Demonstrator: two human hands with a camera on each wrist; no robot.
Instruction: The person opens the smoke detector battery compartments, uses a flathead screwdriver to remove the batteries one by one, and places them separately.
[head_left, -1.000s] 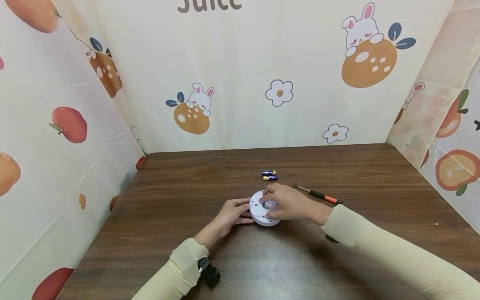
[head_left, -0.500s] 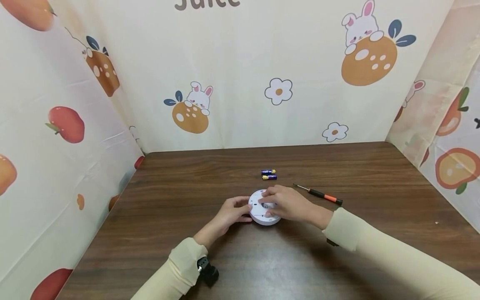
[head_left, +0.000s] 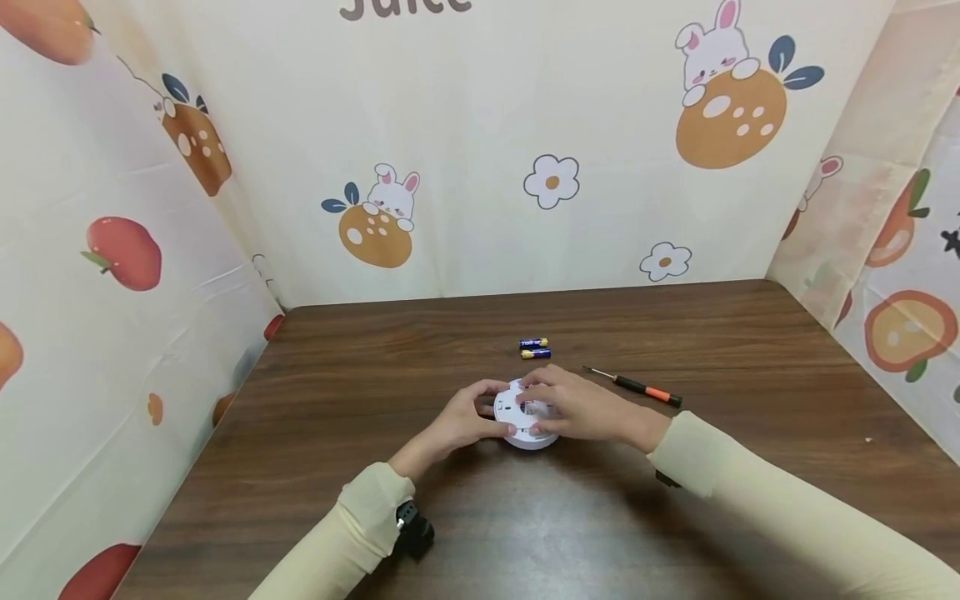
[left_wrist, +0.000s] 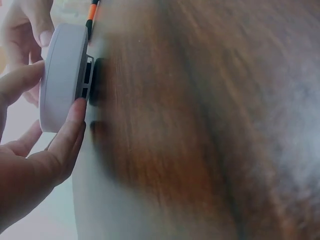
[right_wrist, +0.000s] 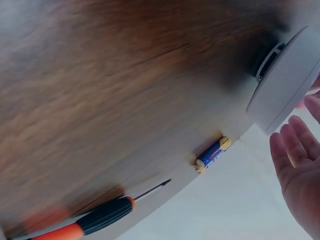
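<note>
A white round smoke detector (head_left: 531, 442) sits on the dark wooden table, slotted flat side up and vented side (left_wrist: 86, 80) facing down. My left hand (head_left: 463, 421) grips its left side, thumb at the near rim and fingers round the far side. In the left wrist view, one fingertip of the left hand (left_wrist: 37, 162) reaches under the rim near the vents. My right hand (head_left: 588, 407) rests over the slotted side with spread fingertips and thumb touching it, partly covering the central hole. In the right wrist view, the right hand's fingers (right_wrist: 292, 145) look fairly straight beside the detector (right_wrist: 290, 75).
Two blue and yellow batteries (head_left: 535, 354) lie behind the detector. A screwdriver (head_left: 637, 387) with a black and orange handle lies to the right, its tip towards the batteries. Patterned curtains (head_left: 465, 225) border the table at the back and sides.
My left hand's thumb has shifted from the left side of the detector to its near rim, and its fingers have moved towards the far side. The right hand has stayed nearly in place.
</note>
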